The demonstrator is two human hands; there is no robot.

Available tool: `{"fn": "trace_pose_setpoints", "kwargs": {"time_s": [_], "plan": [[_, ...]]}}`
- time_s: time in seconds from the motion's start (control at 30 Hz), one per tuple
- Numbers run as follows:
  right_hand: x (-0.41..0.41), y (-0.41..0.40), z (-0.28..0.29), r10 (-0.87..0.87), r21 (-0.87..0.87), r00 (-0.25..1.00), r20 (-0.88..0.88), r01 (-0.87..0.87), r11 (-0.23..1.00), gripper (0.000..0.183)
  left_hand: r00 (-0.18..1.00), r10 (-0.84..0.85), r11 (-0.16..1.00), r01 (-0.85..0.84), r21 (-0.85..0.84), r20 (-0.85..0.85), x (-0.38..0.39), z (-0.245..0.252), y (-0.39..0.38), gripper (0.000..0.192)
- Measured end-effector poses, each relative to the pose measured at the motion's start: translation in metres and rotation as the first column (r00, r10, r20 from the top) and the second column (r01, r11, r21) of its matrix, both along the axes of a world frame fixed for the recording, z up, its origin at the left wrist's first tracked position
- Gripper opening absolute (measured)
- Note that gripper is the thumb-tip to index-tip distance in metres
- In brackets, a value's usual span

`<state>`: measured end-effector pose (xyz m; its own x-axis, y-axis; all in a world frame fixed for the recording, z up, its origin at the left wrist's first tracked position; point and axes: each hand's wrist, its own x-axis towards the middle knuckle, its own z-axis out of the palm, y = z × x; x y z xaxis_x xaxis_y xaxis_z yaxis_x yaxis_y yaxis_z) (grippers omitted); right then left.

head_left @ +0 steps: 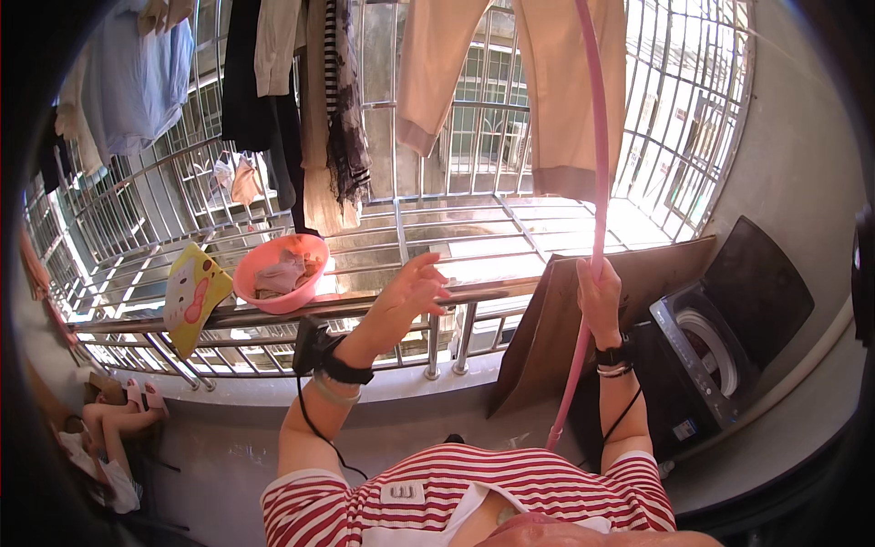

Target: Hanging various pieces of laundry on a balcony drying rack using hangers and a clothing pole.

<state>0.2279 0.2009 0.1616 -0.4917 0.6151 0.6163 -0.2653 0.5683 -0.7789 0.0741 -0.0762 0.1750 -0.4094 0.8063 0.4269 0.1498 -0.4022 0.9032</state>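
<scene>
My right hand (pixel 601 297) is closed around a long pink pole (pixel 598 137) that runs from low in front of my body up past the top of the view. The upper part of the pole passes in front of beige trousers (pixel 564 102) hanging overhead; whether its top end touches anything is out of view. My left hand (pixel 412 287) is raised with its fingers spread and bent, holding nothing. Near it runs a metal railing (pixel 478 294). Left along that railing, a pink basin (pixel 281 301) holds crumpled cloth (pixel 284 273).
A yellow cartoon-print cloth (pixel 195 294) drapes over the railing. Dark and light garments (pixel 263 116) hang before window bars (pixel 465 130). At right, folded cardboard (pixel 540 328) leans near a washing machine (pixel 697 349) with its lid raised. A seated person's legs (pixel 116 424) show at lower left.
</scene>
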Motion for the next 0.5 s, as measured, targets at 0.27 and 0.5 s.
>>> {"fn": "trace_pose_setpoints", "kwargs": {"time_s": [0.27, 0.5], "plan": [[-0.079, 0.023, 0.037, -0.097, 0.125, 0.995, -0.015, 0.098, 0.987, 0.026, 0.973, 0.225, 0.973, -0.227, 0.047, 0.049, -0.015, -0.004, -0.061, 0.049], [-0.126, 0.015, 0.050, -0.164, 0.265, 0.984, -0.066, 0.176, 0.948, 0.026, 0.931, 0.348, 0.932, -0.356, 0.064, 0.109, -0.026, -0.009, -0.093, 0.046]]}}
